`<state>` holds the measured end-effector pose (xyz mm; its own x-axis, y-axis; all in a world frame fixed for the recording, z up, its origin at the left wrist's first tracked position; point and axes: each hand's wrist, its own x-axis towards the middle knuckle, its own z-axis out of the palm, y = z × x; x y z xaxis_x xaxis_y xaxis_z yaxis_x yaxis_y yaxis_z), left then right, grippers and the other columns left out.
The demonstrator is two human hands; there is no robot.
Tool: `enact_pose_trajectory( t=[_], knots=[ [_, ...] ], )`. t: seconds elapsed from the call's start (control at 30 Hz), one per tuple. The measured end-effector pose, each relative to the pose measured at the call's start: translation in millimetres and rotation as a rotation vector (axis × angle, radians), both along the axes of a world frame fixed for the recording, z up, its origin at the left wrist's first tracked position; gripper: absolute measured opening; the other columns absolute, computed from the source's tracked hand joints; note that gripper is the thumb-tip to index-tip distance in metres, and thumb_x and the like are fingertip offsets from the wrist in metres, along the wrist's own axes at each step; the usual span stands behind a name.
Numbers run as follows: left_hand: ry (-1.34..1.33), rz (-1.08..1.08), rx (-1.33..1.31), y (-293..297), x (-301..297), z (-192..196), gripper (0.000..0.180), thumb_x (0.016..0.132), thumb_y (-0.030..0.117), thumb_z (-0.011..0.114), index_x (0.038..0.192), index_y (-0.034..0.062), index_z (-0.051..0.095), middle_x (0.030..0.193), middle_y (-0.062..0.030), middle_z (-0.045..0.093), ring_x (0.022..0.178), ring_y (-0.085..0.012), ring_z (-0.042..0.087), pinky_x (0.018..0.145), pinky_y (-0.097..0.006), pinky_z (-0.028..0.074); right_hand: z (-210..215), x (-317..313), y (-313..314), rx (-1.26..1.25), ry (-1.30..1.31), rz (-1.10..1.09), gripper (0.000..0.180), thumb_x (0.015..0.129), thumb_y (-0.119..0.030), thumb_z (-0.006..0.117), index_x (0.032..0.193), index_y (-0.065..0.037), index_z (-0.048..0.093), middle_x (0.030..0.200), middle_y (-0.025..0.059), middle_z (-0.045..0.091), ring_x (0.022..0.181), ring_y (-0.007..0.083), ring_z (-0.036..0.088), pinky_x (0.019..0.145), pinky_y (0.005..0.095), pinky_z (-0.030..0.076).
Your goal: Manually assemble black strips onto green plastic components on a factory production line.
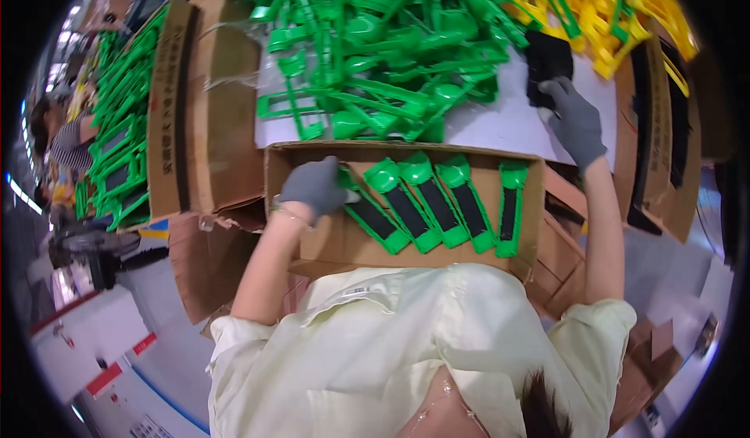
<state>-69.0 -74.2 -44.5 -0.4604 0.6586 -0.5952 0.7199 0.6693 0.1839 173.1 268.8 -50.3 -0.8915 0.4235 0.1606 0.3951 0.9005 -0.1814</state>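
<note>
Packing step: left hand, fingers curled, lays a green brush into the carton; right hand pinches a black pad on the far counter.

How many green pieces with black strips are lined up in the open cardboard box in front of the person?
5, side by side in the cardboard box: one under the left hand, then three leaning, and one upright at right. More may lie hidden beneath.

Inside the open cardboard box lie five green handled pieces with black pads; beyond the box sit one green pile and one yellow pile.
</note>
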Motion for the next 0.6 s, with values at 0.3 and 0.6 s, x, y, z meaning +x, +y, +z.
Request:
enact_pose_trajectory(
  t=[0.3, 0.6],
  knots=[
    [0.37, 0.127, 0.507, 22.4, -39.8, 56.5, 0.021, 0.069, 0.03, 0.07, 0.081, 0.0129, 0.067, 0.074, -0.0085, 0.065, 0.074, -0.0274, 0.063, 0.068, -0.042, 0.049, 4.0, -5.9, -5.3, -0.125, -0.139, -0.048, 0.014, 0.073, -0.012, 0.065, 0.085, -0.008, 0.059, 0.085, 0.0075, 0.058, 0.074, 0.0285, 0.06, 0.063, 0.0352, 0.046],
    [0.452, -0.052, 0.187, 74.8, -151.8, 33.9, 0.069, 0.061, 0.022, 0.07, 0.125, 0.0176, 0.044, 0.112, -0.0163, 0.056, 0.112, -0.0372, 0.048, 0.09, -0.041, 0.043, 34.8, -3.3, -45.3, -0.34, 0.21, -0.23, 0.022, 0.081, -0.018, 0.066, 0.095, -0.004, 0.059, 0.068, 0.0047, 0.056, 0.062, 0.0087, 0.049, 0.061, 0.0236, 0.042]
  ],
)
